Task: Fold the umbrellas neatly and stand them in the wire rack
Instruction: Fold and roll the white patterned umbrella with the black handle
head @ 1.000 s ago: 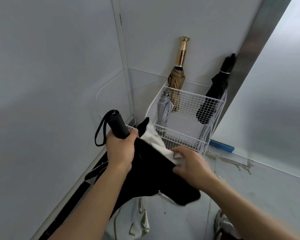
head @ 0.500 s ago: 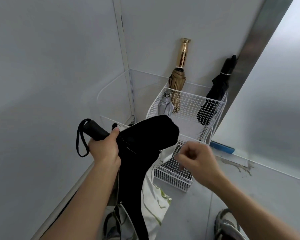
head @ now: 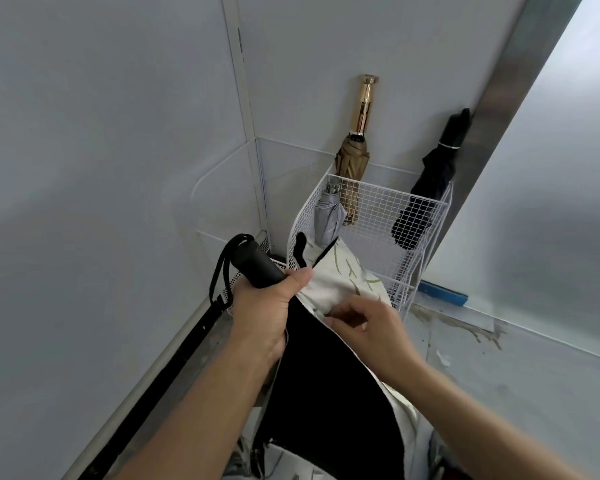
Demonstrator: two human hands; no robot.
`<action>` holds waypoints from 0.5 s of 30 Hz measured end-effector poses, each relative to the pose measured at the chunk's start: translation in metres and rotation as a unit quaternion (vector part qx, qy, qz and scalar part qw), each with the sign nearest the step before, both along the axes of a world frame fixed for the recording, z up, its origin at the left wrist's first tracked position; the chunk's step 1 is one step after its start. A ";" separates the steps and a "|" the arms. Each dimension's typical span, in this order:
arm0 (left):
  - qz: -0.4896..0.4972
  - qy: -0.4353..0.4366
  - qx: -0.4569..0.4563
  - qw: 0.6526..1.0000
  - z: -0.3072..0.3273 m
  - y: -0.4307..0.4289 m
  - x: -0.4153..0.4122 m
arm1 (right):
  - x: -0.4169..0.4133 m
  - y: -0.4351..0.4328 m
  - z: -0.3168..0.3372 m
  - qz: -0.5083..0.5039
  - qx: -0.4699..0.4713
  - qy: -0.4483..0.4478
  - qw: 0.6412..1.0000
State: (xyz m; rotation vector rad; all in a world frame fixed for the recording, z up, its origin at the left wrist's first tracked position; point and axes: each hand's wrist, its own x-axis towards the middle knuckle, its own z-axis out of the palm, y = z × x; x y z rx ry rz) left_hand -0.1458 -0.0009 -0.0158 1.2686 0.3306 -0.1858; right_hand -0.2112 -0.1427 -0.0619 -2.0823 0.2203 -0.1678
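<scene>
My left hand (head: 264, 313) grips the black handle (head: 253, 261) of a folding umbrella whose canopy (head: 329, 382) hangs down, black inside and cream with green leaf marks outside. My right hand (head: 371, 330) pinches the cream edge of that canopy just right of the handle. Behind stands the white wire rack (head: 378, 209) in the corner. It holds a gold-handled tan umbrella (head: 355, 157), a small grey umbrella (head: 328, 216) and a black umbrella (head: 430, 188), all standing up.
White walls close in on the left and behind the rack. A metal door frame (head: 520, 81) rises at the right. A blue strip (head: 442, 294) lies on the floor by the rack. A shoe (head: 437, 455) shows at the bottom right.
The canopy has turned so its cream patterned side faces up near the handle. My right hand came in from open air and now pinches the fabric edge. The handle rose slightly toward the rack.
</scene>
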 end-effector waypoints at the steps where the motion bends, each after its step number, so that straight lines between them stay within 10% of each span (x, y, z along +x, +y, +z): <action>1: 0.009 -0.003 0.014 1.000 -0.002 0.001 0.001 | -0.001 0.001 0.002 0.005 -0.007 -0.001 1.000; 8: -0.016 0.060 -0.042 0.997 0.009 0.010 -0.006 | -0.004 -0.001 0.008 0.146 -0.210 0.147 0.955; 15: -0.227 -0.107 0.022 0.968 0.023 0.016 -0.015 | 0.003 -0.019 0.008 0.167 0.000 0.224 0.960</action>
